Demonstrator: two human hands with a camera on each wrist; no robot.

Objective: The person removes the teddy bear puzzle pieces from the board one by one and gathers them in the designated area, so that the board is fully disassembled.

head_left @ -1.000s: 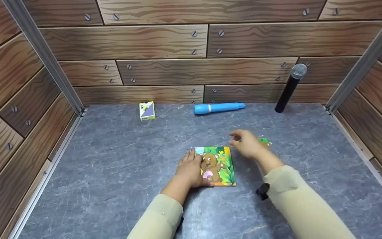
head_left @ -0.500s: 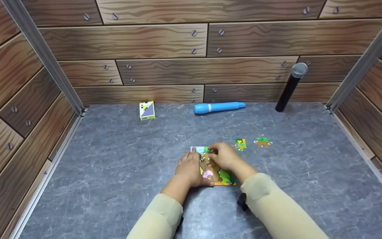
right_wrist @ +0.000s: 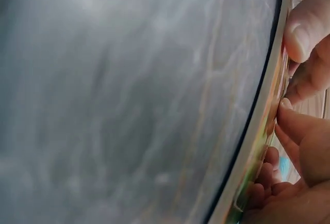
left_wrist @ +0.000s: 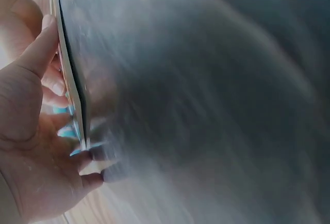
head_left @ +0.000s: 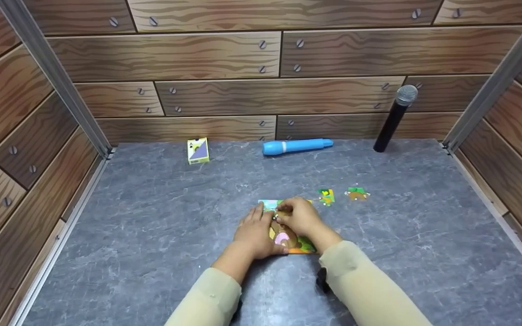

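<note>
Two loose pieces [head_left: 326,196] near puzzle [head_left: 306,246] | blue tube [head_left: 297,146], microphone [head_left: 393,119] behind | grip perhaps pinching

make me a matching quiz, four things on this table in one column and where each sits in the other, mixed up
Things:
1. black microphone
2. blue tube
3. card box
4. bear puzzle

Places:
A. under both hands, near the middle of the table
B. back left, near the wall
C. propped against the back wall, far right
D. lying flat along the back edge, centre

Pairs: 1-C, 2-D, 3-B, 4-A
</note>
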